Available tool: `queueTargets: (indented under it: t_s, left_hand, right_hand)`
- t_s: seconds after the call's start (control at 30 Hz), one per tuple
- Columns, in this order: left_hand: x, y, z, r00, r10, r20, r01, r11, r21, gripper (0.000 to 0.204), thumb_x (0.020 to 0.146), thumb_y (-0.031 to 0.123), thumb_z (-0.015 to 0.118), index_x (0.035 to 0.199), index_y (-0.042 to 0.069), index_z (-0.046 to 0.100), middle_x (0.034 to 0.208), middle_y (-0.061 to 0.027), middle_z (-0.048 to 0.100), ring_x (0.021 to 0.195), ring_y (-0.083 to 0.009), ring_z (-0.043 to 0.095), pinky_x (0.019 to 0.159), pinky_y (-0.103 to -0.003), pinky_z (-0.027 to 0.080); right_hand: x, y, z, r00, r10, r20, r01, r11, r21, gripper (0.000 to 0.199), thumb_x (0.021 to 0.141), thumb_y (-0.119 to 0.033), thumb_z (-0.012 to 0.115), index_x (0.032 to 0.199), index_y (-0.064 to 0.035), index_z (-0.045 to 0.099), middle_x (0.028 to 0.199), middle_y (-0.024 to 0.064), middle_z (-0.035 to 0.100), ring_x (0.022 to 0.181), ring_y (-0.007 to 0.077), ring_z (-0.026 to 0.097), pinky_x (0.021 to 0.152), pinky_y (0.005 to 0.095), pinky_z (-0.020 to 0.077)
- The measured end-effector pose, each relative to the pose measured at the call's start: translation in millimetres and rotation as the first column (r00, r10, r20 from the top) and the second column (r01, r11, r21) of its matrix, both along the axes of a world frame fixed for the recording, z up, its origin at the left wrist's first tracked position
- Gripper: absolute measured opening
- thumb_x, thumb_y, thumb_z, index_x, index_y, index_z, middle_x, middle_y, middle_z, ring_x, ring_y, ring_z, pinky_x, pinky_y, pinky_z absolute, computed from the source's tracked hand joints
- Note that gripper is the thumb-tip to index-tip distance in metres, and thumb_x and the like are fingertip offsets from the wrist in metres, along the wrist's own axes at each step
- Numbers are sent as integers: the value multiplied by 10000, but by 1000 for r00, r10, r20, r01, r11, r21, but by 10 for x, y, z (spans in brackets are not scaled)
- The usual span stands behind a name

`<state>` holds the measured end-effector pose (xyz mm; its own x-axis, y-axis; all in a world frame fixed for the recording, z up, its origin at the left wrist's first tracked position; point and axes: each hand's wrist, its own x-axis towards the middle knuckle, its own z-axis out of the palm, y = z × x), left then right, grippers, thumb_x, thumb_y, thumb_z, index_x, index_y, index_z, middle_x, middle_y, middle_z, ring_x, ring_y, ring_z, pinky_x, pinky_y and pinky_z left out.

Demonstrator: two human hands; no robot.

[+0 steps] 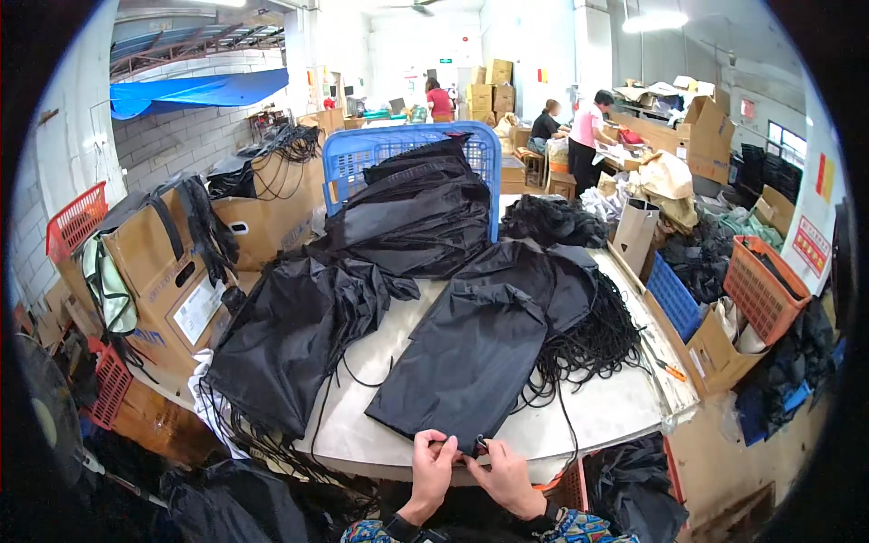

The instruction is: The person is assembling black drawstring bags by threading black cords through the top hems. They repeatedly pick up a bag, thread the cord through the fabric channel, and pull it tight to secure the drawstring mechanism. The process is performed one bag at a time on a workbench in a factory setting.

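Observation:
A black drawstring bag (466, 362) lies flat on the white table (615, 412), its near corner at the table's front edge. My left hand (433, 466) and my right hand (502, 471) both pinch that near corner, fingertips almost touching. A black cord (563, 412) runs from the bag's right side toward my hands. A tangle of black cords (593, 339) sits just right of the bag. A stack of black bags (290, 339) lies to the left, with loose cords hanging off the table edge.
A blue plastic crate (362, 154) full of black bags stands at the table's back. Cardboard boxes (172, 271) stand left, an orange basket (760, 285) and a blue basket (674, 294) right. Several people work at the far back.

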<state>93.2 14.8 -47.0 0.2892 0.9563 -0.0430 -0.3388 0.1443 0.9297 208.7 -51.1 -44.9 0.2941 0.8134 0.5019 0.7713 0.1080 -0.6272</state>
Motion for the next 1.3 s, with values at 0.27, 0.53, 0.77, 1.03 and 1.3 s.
queueTargets:
  t_s: [0.27,0.53,0.77,1.03,1.3]
  left_hand:
    - [-116,-180,-112,942,91,-324,-6,967,254,183,821,159,683,857,-15,639,755,-60,619,680,-122,564,631,-243,448]
    - [-98,-185,-10,908,104,-406,11,963,270,204,857,175,635,837,-27,620,727,-95,605,646,-97,547,570,-280,440]
    - [-48,-245,122,931,4,-365,92,965,246,193,883,161,600,808,-18,598,622,-36,589,628,-43,529,552,-238,453]
    - [-83,-130,-63,950,46,-308,10,984,179,261,887,229,601,792,-12,568,654,-56,587,598,-78,500,530,-268,430]
    - [-132,-104,6,848,189,-495,39,909,415,266,829,215,659,761,-25,564,685,-152,608,579,-227,599,509,-325,446]
  right_hand:
    - [-15,-15,-36,1000,24,-18,-23,999,33,266,745,-106,647,982,-13,570,822,139,588,648,315,610,541,381,507]
    - [-154,-84,20,999,-9,-52,15,992,122,293,708,-35,691,971,6,569,804,152,577,681,297,605,582,356,506]
    - [-143,-123,-134,999,-23,36,18,992,129,338,703,-47,709,994,11,547,877,144,582,733,286,611,608,346,516]
    - [-123,-123,-150,999,-26,34,22,995,96,332,717,-57,694,1009,1,547,881,142,584,743,288,617,600,342,518]
    - [-125,-134,-161,1000,4,1,-5,991,132,259,721,-37,665,962,-13,574,845,134,586,702,308,603,586,364,504]
